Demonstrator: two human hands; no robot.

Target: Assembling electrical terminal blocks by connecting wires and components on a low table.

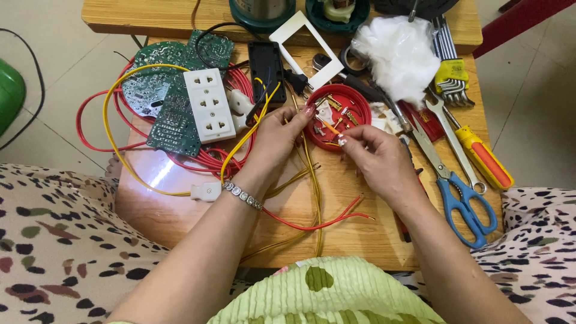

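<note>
At centre frame, above the red dish [354, 99] of screws, my left hand [277, 135] pinches yellow wires [312, 174] steady while my right hand [375, 159] grips a small orange-tipped piece [329, 126], close for picking parts.

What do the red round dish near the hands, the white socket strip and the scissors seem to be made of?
The red round dish looks like glossy moulded plastic, with an even colour and a smooth rim. The white socket strip seems to be hard plastic with a faint sheen on its flat face. The scissors appear to have grey metal blades that reflect light, and blue handles that are probably plastic.
</note>
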